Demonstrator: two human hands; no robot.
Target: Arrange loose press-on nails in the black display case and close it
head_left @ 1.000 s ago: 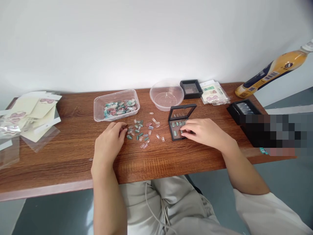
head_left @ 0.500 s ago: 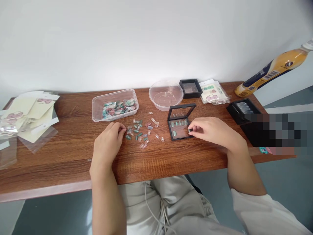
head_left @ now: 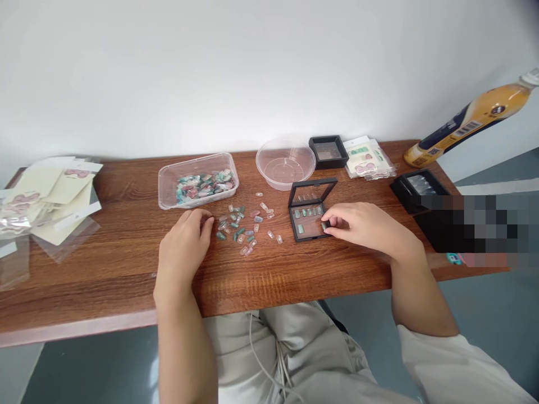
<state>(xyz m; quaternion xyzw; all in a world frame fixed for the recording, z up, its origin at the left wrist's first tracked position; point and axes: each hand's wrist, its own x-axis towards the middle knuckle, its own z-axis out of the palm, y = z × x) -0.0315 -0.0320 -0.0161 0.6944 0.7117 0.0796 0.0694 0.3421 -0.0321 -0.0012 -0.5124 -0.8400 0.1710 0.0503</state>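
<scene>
My right hand [head_left: 365, 226] rests at the right edge of a small open black box [head_left: 309, 216], its fingertips pinched on a green press-on nail at the box's lower right. The box holds a row of green nails and one more below. My left hand [head_left: 185, 241] lies on the wooden table [head_left: 126, 269], fingers curled, just left of a scatter of loose nails [head_left: 244, 227]. Whether its fingers hold anything is hidden.
A clear rectangular tub [head_left: 197, 180] of mixed nails stands behind the scatter, with an empty clear round bowl [head_left: 286, 163] beside it. Another small black box [head_left: 328, 151], packaged cards [head_left: 368, 158], a black tray [head_left: 416, 188] and a tilted bottle [head_left: 467, 120] lie right. Cards and plastic sleeves [head_left: 46, 196] are piled left.
My right hand pulled back from the middle of the open box to its right edge, uncovering the nails inside. My left hand's fingers loosened slightly beside the loose nails.
</scene>
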